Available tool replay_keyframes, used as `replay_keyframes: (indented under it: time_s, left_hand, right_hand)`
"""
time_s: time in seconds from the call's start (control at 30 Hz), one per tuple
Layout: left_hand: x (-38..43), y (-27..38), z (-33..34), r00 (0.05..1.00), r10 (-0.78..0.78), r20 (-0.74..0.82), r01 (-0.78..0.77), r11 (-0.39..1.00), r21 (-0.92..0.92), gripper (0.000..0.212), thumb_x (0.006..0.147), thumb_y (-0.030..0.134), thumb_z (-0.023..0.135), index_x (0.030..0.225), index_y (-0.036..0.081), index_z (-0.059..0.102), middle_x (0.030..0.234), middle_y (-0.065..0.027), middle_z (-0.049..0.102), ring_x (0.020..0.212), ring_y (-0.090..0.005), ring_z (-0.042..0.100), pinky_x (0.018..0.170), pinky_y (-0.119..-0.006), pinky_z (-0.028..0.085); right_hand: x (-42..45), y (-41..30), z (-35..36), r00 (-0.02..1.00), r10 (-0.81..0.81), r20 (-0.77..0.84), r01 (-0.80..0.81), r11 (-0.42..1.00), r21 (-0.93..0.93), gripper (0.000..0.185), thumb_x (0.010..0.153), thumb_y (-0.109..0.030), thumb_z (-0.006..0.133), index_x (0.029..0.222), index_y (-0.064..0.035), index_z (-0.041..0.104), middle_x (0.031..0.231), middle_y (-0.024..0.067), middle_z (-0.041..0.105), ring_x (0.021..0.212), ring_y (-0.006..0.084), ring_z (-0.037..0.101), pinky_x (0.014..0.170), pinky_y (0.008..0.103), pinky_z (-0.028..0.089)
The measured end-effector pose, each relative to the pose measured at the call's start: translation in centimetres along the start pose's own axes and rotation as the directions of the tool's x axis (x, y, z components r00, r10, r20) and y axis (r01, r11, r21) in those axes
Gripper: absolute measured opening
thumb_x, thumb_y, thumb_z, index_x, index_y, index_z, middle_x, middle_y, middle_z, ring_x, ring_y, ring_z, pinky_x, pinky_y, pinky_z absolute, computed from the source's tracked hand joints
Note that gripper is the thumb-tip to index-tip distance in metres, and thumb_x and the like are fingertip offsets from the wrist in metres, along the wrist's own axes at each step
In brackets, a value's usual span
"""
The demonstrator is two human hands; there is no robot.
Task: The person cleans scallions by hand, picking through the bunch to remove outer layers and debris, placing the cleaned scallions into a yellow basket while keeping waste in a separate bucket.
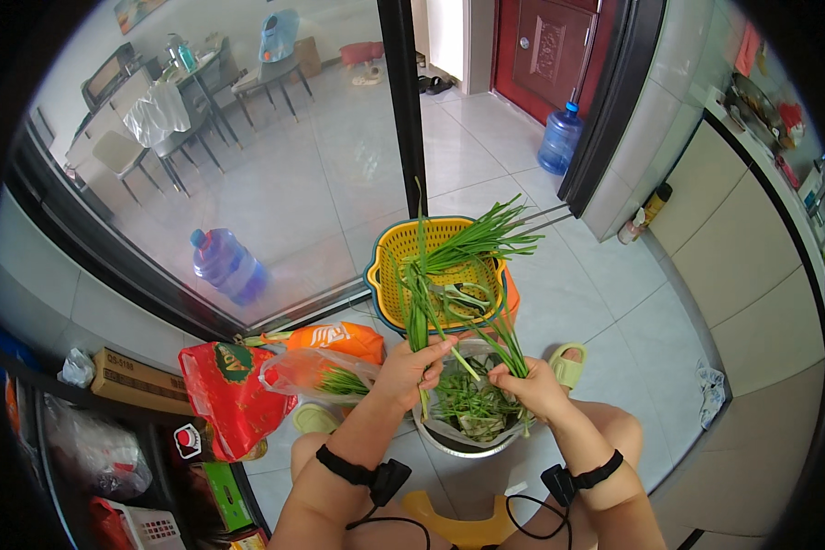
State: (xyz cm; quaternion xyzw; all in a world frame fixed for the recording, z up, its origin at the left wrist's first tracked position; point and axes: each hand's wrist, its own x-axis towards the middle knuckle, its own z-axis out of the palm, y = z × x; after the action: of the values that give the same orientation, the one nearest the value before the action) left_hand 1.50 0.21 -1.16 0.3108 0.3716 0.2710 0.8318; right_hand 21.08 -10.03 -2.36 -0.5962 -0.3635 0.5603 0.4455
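Note:
My left hand (410, 371) is closed around a bunch of green garlic chives (418, 309), whose tips reach up over a yellow perforated basket (388, 282). My right hand (531, 388) grips a thinner bunch of chives (510, 347). Below and between both hands is a metal bin with a plastic liner (447, 440), holding green trimmings (478, 405). More chives (481, 240) lie across the basket's back right rim, and kitchen scissors (464, 297) rest inside it. A clear plastic bag with chives (340, 381) lies left of my left hand.
A red bag (227, 392) and an orange bag (337, 340) stand at the left, beside a shelf with a cardboard box (141, 381). A glass partition (302, 172) rises ahead. Cabinets (742, 275) line the right. A yellow stool (454, 526) is below me.

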Motion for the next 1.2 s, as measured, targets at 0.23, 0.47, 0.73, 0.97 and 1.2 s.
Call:
replay_keyframes:
  time_s: [0.23, 0.47, 0.73, 0.97, 1.2]
  left_hand:
    - [0.0, -0.4, 1.3, 0.989, -0.061, 0.132, 0.059, 0.998, 0.021, 0.021, 0.084, 0.014, 0.059, 0.099, -0.001, 0.058, 0.060, 0.0018, 0.044, 0.045, -0.0064, 0.037, 0.040, -0.021, 0.026]
    - [0.1, -0.7, 1.9, 0.994, 0.008, 0.111, -0.019, 0.995, 0.101, 0.014, 0.081, 0.012, 0.062, 0.087, 0.000, 0.057, 0.059, 0.0008, 0.046, 0.044, -0.0052, 0.037, 0.038, -0.020, 0.024]
    - [0.3, -1.0, 1.0, 0.994, 0.046, 0.101, -0.062, 0.985, 0.163, 0.013, 0.080, 0.011, 0.063, 0.082, -0.001, 0.058, 0.052, -0.0001, 0.045, 0.042, -0.0067, 0.037, 0.038, -0.022, 0.023]
    - [0.1, -1.1, 1.0, 0.992, 0.037, 0.122, -0.057, 0.984, 0.167, 0.013, 0.082, 0.013, 0.060, 0.083, 0.000, 0.059, 0.054, -0.0005, 0.048, 0.041, -0.0065, 0.037, 0.038, -0.021, 0.024]
    - [0.0, -0.6, 0.8, 0.977, 0.017, 0.212, -0.045, 0.990, 0.130, 0.013, 0.085, 0.014, 0.057, 0.081, 0.002, 0.055, 0.053, -0.0005, 0.046, 0.041, -0.0069, 0.038, 0.038, -0.020, 0.024]
  right_hand:
    - [-0.1, -3.5, 2.2, 0.994, 0.087, 0.063, -0.096, 0.984, 0.152, 0.009, 0.077, -0.008, 0.065, 0.084, -0.0021, 0.065, 0.064, -0.0027, 0.056, 0.048, 0.0030, 0.043, 0.043, 0.0187, 0.029]
    - [0.8, -1.8, 1.8, 0.997, 0.037, 0.073, -0.049, 0.984, 0.170, 0.009, 0.077, -0.005, 0.064, 0.085, 0.0009, 0.066, 0.071, 0.0017, 0.061, 0.064, 0.0071, 0.053, 0.058, 0.0210, 0.040]
    - [0.3, -2.8, 2.6, 0.996, 0.033, 0.087, -0.038, 0.998, 0.059, 0.010, 0.079, -0.011, 0.064, 0.083, -0.0024, 0.065, 0.064, -0.0004, 0.059, 0.048, 0.0027, 0.042, 0.043, 0.0172, 0.028]
    - [0.5, -1.9, 2.6, 0.995, 0.007, 0.103, -0.012, 0.999, 0.053, 0.010, 0.082, -0.013, 0.061, 0.082, -0.0033, 0.063, 0.063, 0.0002, 0.058, 0.047, 0.0029, 0.043, 0.042, 0.0171, 0.028]
    - [0.4, -2.6, 2.7, 0.990, 0.073, 0.118, -0.087, 0.989, 0.116, 0.012, 0.082, -0.015, 0.060, 0.081, -0.0030, 0.061, 0.063, 0.0011, 0.057, 0.048, 0.0041, 0.044, 0.042, 0.0175, 0.029]
